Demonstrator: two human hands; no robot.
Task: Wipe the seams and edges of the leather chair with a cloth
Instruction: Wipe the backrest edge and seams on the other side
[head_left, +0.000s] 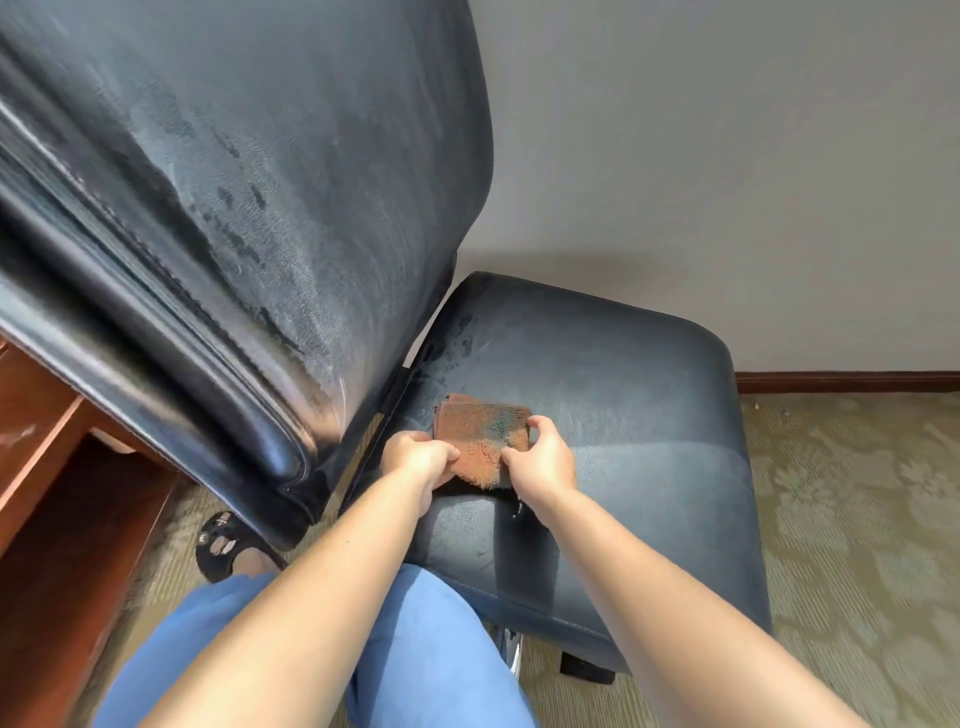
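A dark leather chair fills the view, its tall backrest (249, 208) at the left and its seat (639, 395) at the centre right. Damp streaks mark both. A folded brown fluffy cloth (480, 431) with a dark patch lies on the seat near the backrest. My left hand (418, 460) pinches the cloth's near left edge. My right hand (545, 457) grips its right edge, thumb on top. Both forearms reach in from below.
A reddish wooden desk (47, 467) stands at the left, close behind the backrest. A grey wall (727, 156) with a dark baseboard (852, 382) is behind the chair. Patterned carpet (857, 545) lies at the right. My blue-trousered legs and a black sandal (223, 548) are below.
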